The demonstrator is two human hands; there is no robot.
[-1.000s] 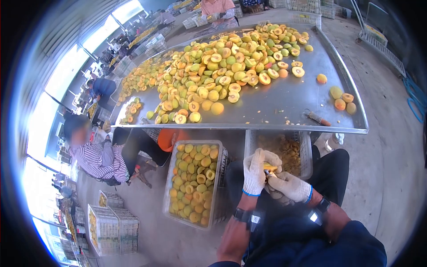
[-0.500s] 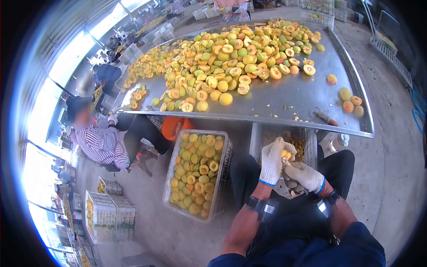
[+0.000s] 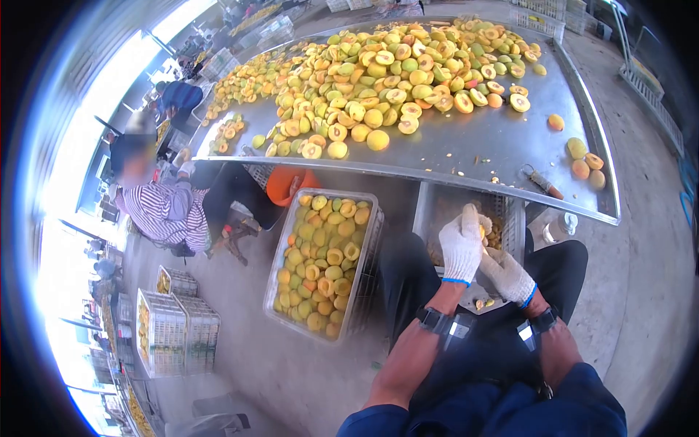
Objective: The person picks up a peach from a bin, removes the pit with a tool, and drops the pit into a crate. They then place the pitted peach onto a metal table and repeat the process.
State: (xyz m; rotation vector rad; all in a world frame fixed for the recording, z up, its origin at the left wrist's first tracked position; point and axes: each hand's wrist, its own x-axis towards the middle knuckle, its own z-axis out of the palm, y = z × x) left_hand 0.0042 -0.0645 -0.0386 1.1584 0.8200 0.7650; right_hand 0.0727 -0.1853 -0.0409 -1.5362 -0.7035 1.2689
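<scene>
My left hand [image 3: 461,246], in a white knit glove, is closed around a fruit piece [image 3: 483,231] whose orange edge shows by the fingers. Against it, lower right, lies my right hand [image 3: 508,277], also gloved, its fingers pressed together near the fruit; what they grip is hidden. Both hands are above a crate [image 3: 518,226] between my knees, which holds brownish pits or scraps. On the metal table [image 3: 466,149] ahead is a large heap of halved yellow-green and orange fruit [image 3: 371,80]. A knife with a wooden handle [image 3: 545,184] lies near the table's front edge.
A crate of fruit halves [image 3: 320,266] stands left of my knees, beside an orange bucket [image 3: 288,185]. A person in a striped shirt [image 3: 164,211] sits at the left. Stacked crates [image 3: 178,335] stand lower left. A clear bottle [image 3: 561,227] is right of my crate.
The view has shifted slightly, so the table and crates sit higher. My hands remain together over the crate, with my left hand now covering more of the fruit.
</scene>
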